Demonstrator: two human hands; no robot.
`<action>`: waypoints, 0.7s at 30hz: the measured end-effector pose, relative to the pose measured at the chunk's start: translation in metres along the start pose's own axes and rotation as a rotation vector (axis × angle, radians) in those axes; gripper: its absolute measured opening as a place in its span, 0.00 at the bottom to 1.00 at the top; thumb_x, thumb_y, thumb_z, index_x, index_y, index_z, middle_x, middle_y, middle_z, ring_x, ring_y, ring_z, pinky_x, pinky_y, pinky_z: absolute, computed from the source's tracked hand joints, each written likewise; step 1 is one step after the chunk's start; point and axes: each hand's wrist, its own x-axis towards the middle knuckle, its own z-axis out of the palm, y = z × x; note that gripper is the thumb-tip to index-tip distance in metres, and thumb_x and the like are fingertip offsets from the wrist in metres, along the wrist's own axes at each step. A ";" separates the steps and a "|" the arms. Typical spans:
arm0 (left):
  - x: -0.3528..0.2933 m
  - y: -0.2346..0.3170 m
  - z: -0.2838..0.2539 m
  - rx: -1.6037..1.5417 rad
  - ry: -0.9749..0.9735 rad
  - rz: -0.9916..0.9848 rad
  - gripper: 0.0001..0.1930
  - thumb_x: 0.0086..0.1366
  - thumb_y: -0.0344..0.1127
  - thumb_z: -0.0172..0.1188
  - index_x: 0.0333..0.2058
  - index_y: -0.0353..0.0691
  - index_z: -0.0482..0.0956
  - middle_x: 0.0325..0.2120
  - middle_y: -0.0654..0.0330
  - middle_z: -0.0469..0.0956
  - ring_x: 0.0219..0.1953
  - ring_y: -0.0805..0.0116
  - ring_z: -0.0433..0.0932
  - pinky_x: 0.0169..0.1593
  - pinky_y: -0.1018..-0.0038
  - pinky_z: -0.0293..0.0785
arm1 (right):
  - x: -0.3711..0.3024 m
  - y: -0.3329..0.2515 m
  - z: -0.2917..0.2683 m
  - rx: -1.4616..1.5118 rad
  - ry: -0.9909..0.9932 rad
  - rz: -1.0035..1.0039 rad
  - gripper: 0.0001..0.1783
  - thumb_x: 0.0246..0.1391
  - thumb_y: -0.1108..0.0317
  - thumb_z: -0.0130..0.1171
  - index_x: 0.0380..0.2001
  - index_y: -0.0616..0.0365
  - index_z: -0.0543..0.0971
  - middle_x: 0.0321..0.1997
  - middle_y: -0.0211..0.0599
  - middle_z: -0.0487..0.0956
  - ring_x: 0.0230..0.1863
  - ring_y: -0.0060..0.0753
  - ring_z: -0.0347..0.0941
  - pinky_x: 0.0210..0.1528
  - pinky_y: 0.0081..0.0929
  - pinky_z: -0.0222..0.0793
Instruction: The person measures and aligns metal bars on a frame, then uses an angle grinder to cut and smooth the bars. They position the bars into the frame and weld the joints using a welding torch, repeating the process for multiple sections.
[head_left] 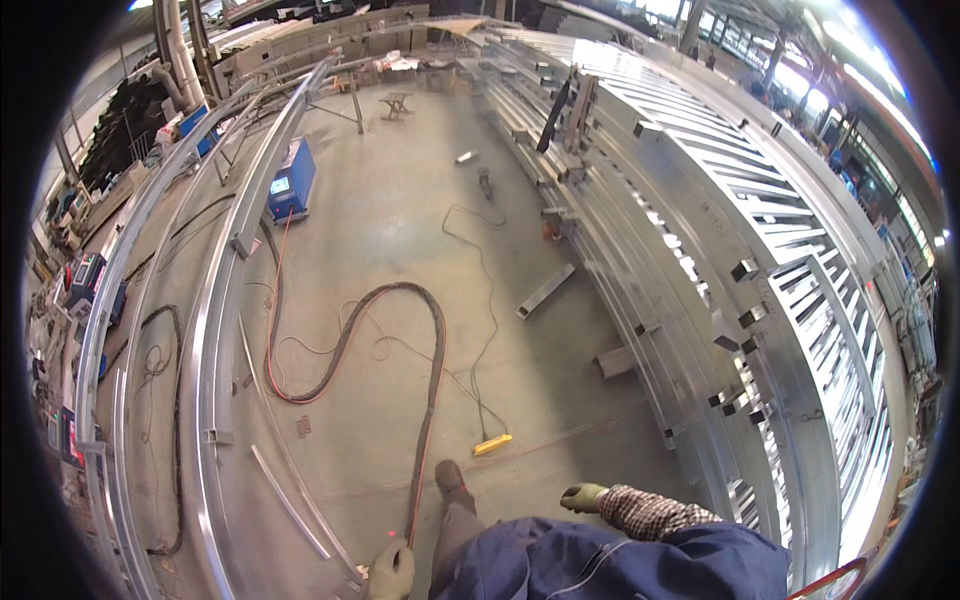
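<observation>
At the lower edge, my left hand [391,572], in a pale green work glove, is closed where a thick black hose [437,370] with a red line along it comes down to it. The hose's end is hidden by the glove. From there the hose loops across the floor toward a blue box-shaped machine [292,178]. My right hand [583,498], gloved with a checked sleeve behind it, hangs before my body with its fingers curled in. Nothing shows in it. Past that hand, a yellow bar-shaped tool [492,444] with a thin cord lies on the floor.
Long metal rails [215,330] run along the left. Stacked metal beams [640,250] and slatted panels [770,210] line the right, with square ends jutting out. A short metal tube [545,292] and thin strips [290,502] lie on the floor. Far off stands a small stool [396,105].
</observation>
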 end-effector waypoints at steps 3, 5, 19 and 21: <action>0.074 0.050 -0.019 0.117 0.024 -0.059 0.19 0.73 0.46 0.65 0.49 0.36 0.90 0.43 0.42 0.90 0.47 0.45 0.90 0.54 0.58 0.84 | 0.015 -0.021 -0.034 0.108 0.005 0.076 0.28 0.68 0.48 0.61 0.61 0.53 0.86 0.48 0.33 0.89 0.45 0.30 0.84 0.47 0.34 0.82; 0.130 0.090 -0.031 0.108 0.018 -0.041 0.21 0.72 0.49 0.64 0.49 0.36 0.90 0.45 0.42 0.89 0.50 0.43 0.89 0.56 0.57 0.84 | 0.021 -0.038 -0.064 0.207 0.070 0.105 0.26 0.68 0.50 0.61 0.60 0.55 0.86 0.47 0.33 0.89 0.43 0.29 0.83 0.43 0.33 0.81; 0.547 0.289 0.063 0.273 -0.451 0.248 0.25 0.75 0.51 0.58 0.58 0.39 0.86 0.53 0.45 0.88 0.55 0.44 0.86 0.61 0.57 0.80 | 0.242 0.102 -0.141 0.034 0.303 -0.044 0.25 0.69 0.51 0.57 0.49 0.63 0.88 0.46 0.52 0.90 0.44 0.41 0.89 0.48 0.44 0.84; 0.582 0.291 0.080 0.300 -0.478 0.081 0.27 0.75 0.54 0.57 0.59 0.39 0.86 0.55 0.44 0.87 0.58 0.44 0.85 0.63 0.56 0.79 | 0.268 0.118 -0.189 -0.311 0.228 -0.099 0.24 0.69 0.51 0.57 0.48 0.61 0.89 0.47 0.52 0.91 0.45 0.42 0.90 0.48 0.45 0.84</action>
